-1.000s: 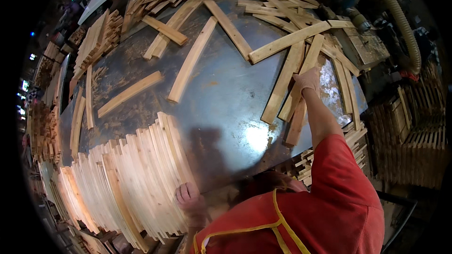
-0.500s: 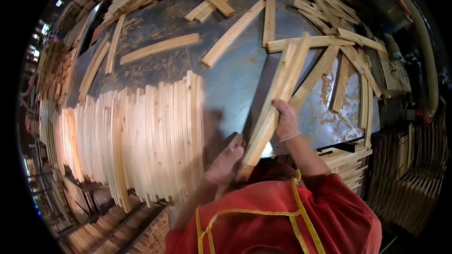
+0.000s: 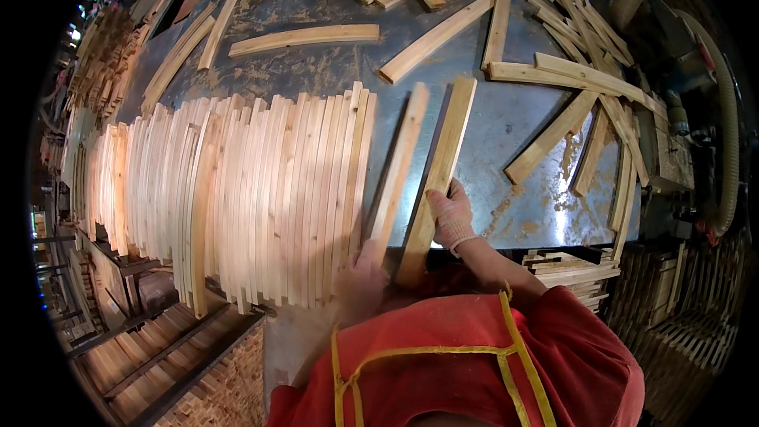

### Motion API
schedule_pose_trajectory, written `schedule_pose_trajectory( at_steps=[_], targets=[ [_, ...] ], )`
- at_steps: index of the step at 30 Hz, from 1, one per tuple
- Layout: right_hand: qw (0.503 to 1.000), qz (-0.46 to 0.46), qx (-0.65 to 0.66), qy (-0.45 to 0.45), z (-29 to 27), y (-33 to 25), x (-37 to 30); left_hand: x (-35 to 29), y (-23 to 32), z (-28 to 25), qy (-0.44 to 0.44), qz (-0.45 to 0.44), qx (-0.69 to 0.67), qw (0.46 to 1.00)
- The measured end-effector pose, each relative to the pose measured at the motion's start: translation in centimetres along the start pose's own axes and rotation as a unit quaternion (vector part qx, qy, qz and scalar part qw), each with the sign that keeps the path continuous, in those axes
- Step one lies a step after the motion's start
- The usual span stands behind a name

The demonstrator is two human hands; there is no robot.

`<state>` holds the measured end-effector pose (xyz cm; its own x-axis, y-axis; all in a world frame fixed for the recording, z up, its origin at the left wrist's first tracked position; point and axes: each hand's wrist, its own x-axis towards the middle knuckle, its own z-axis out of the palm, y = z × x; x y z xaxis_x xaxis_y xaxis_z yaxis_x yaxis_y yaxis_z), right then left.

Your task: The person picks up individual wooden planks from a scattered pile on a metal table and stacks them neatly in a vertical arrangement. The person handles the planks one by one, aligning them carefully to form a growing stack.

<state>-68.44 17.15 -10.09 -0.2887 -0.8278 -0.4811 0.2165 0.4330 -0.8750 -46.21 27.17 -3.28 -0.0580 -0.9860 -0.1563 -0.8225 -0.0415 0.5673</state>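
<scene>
My right hand (image 3: 452,213), in a pale work glove, grips a wooden strip (image 3: 447,138) partway along its length. The strip stands on edge, slanting away from me over the metal table. Just to its left, a second wooden strip (image 3: 405,154) has its near end in my left hand (image 3: 362,275), which is smeared by motion. A gap separates the two strips. Left of them, a long row of wooden strips (image 3: 261,205) lies packed side by side, close to my left hand.
Loose strips lie about the metal table (image 3: 332,71), such as a lone strip (image 3: 304,38) at the far left and a crossed heap (image 3: 593,79) at the right. Sawdust is scattered there. A ribbed hose (image 3: 731,142) hangs at far right; stacked boards (image 3: 573,277) sit below the table edge.
The two strips, together in my right hand before, are now apart. My left hand has taken one toward the row on the left. The view has shifted too.
</scene>
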Motion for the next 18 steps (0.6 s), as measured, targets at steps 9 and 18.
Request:
schedule_pose_trajectory(
  at_steps=[9, 18],
  targets=[
    [0.818, -0.119, -0.36, -0.434, 2.9, -5.1, 2.5, 6.8, 2.9, 1.3, 0.069, 0.117, 0.194, 0.971],
    [0.531, -0.368, -0.761, 0.059, -16.9, -24.3, 29.1, 12.7, 1.2, 2.0, 0.116, 0.18, 0.219, 0.952]
  ],
)
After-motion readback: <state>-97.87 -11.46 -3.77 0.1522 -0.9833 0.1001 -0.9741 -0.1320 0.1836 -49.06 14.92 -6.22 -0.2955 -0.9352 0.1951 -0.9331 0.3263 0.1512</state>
